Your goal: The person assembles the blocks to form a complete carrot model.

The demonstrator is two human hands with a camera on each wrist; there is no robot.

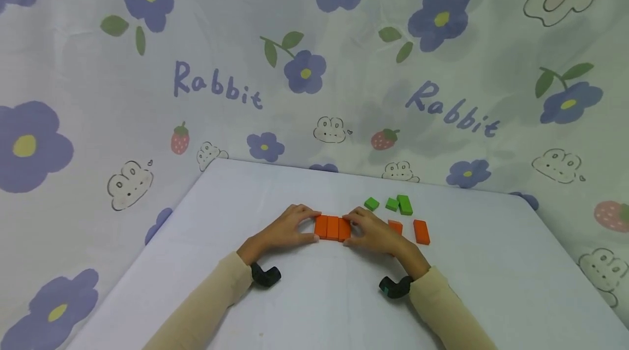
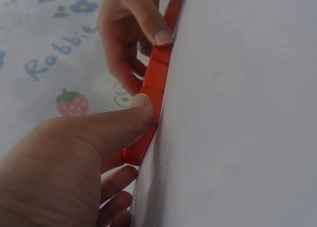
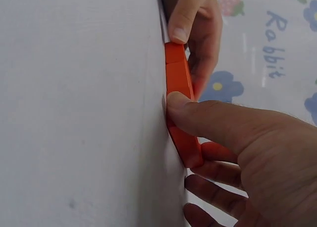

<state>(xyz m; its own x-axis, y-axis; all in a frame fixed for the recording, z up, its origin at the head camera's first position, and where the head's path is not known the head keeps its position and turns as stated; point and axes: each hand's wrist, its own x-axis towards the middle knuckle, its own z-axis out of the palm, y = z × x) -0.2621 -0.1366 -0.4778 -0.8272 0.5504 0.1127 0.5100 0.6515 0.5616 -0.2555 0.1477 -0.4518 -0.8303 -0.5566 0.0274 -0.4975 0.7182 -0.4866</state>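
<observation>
Between the two hands a row of orange rectangular blocks point(image 1: 332, 228) lies flat on the white table, side by side with their long sides touching. My left hand point(image 1: 291, 228) grips the row's left end, thumb on the near edge and fingers on the far side. The right hand point(image 1: 372, 231) holds the right end in the same way. In the left wrist view, the left thumb point(image 2: 121, 120) presses on an orange block point(image 2: 157, 76) row's near face. From the right wrist view, the right thumb point(image 3: 185, 110) also rests against the near face. Fingers partly hide the end blocks.
Right of the right hand lie a loose orange block point(image 1: 421, 232) and another orange block point(image 1: 396, 226) partly covered by that hand. Behind them are a long green block point(image 1: 405, 205) and two small green blocks point(image 1: 371, 203). A patterned cloth point(image 1: 344, 93) hangs behind the table point(image 1: 314, 306).
</observation>
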